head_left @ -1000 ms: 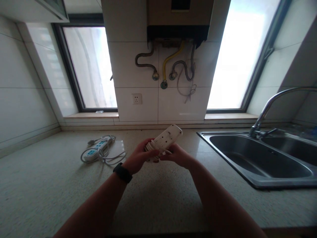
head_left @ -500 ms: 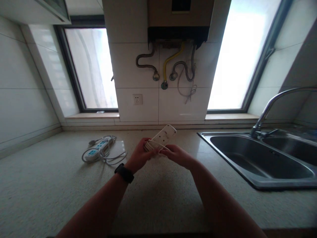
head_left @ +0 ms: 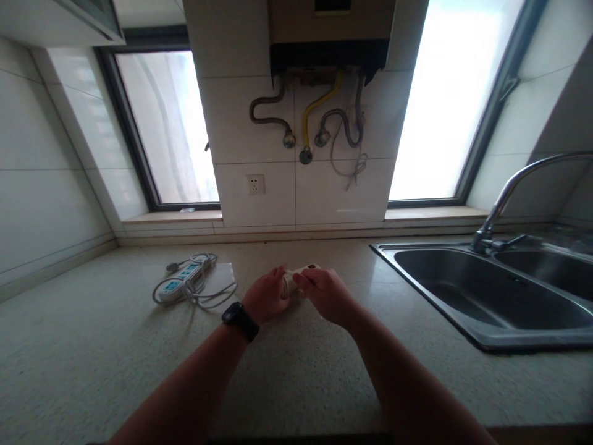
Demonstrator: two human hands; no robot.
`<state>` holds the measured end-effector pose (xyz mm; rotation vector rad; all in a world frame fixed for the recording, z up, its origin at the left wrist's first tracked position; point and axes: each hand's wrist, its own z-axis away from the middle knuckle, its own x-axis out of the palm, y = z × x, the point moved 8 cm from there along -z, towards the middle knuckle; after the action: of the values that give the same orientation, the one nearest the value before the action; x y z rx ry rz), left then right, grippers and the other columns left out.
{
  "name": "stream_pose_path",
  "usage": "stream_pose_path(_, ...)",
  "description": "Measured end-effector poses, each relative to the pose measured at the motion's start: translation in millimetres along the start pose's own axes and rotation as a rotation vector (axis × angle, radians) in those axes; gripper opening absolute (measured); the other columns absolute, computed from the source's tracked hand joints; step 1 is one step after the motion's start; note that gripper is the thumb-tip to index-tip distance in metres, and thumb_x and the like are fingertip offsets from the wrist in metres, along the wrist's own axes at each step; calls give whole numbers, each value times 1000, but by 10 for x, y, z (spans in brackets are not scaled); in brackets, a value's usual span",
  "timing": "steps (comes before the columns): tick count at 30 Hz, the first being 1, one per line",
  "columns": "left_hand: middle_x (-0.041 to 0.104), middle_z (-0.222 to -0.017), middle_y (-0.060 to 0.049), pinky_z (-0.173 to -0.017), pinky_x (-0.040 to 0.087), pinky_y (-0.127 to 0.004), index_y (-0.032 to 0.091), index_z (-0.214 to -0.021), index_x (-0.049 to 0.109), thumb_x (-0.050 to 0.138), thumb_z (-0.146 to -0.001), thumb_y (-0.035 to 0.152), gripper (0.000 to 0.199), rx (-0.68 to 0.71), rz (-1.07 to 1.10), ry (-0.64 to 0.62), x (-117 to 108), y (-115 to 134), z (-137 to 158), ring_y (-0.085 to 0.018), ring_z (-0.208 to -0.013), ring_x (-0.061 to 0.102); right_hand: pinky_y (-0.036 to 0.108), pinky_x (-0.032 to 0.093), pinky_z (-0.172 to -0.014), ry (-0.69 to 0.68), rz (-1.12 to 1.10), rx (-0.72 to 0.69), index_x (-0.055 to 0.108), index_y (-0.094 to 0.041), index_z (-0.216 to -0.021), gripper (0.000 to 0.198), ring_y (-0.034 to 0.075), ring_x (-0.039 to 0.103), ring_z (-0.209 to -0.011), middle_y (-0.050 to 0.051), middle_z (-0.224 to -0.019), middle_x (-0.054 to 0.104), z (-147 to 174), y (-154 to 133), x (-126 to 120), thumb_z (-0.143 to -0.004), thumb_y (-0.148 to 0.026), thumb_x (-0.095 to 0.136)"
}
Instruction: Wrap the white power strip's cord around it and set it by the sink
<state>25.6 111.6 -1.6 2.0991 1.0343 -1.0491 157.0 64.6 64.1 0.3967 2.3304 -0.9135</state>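
Over the middle of the counter, a white power strip (head_left: pixel 304 270) lies between my hands, mostly covered by them. Its white cord (head_left: pixel 288 285) is wrapped round the near left end. My left hand (head_left: pixel 267 294), with a black watch (head_left: pixel 239 321) on the wrist, is closed round that wrapped end. My right hand (head_left: pixel 330 295) is closed over the strip's right side, with its fingers curled at the cord. The exact pinch is hidden behind the knuckles.
Another white power strip (head_left: pixel 183 279) with blue sockets and a loosely looped cord sits to the left, by a flat white piece (head_left: pixel 221 278). A steel sink (head_left: pixel 435 296) with a tap (head_left: pixel 498 213) is on the right. A wall socket (head_left: pixel 255 184) is behind.
The power strip has tipped down from its raised, slanted pose and is now more covered. My right hand has come over the strip from its near side; my left hand still grips the wrapped end.
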Motion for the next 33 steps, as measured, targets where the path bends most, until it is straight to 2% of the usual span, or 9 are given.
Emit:
stream_pose_path(4,60,-114,-13,-93,50,-39,14,-123,51,60,-76,25,49,-49,7,-9,-7,15,-8,-26,-104,62,27,22,-56,33,41,14,43,-15,-61,49,10,32,-55,0,-57,40,14,-6,-74,-98,-47,41)
stream_pose_path(7,60,-113,-13,-90,49,-39,14,-123,51,64,-77,28,50,-109,11,6,-58,-24,5,-26,-102,62,27,23,-57,23,67,2,47,-15,-63,47,10,35,-56,1,-59,44,13,-8,-107,-98,-46,42)
stream_pose_path(11,60,-114,-12,-90,49,-38,15,-123,49,69,-80,43,56,-138,97,80,-154,-57,25,-26,-102,61,27,23,-56,30,62,15,47,-15,-62,47,9,33,-54,0,-56,42,15,-7,-138,-98,-46,42)
stream_pose_path(16,61,-111,-12,-87,48,-37,15,-119,52,55,-91,55,49,-168,179,155,-234,-99,35,-24,-98,61,26,23,-54,11,50,42,48,-15,-62,47,9,32,-52,-1,-54,39,27,-1,-120,-96,-47,44)
stream_pose_path(22,63,-107,-12,-86,47,-34,15,-119,55,56,-91,51,46,-237,227,263,-301,-269,23,-22,-96,61,27,20,-54,-47,82,57,53,-14,-63,51,9,33,-52,2,-57,44,21,20,-78,-97,-51,43)
stream_pose_path(29,65,-101,-9,-78,47,-30,17,-118,56,56,-90,42,38,-325,294,312,-390,-415,34,-19,-90,62,28,17,-54,-90,173,55,48,-15,-62,50,8,28,-51,0,-55,38,37,-6,-18,-98,-49,43)
stream_pose_path(31,66,-99,-8,-73,49,-28,17,-117,58,57,-89,43,38,-372,381,338,-404,-467,50,-18,-86,62,28,18,-55,-111,178,40,48,-15,-64,48,8,30,-52,0,-56,40,46,-24,6,-99,-47,42)
stream_pose_path(33,65,-95,-7,-64,50,-25,17,-116,59,60,-87,44,40,-447,560,364,-377,-534,74,-17,-78,63,28,19,-55,-133,186,33,50,-15,-67,46,8,33,-53,0,-58,43,53,-22,30,-99,-46,42)
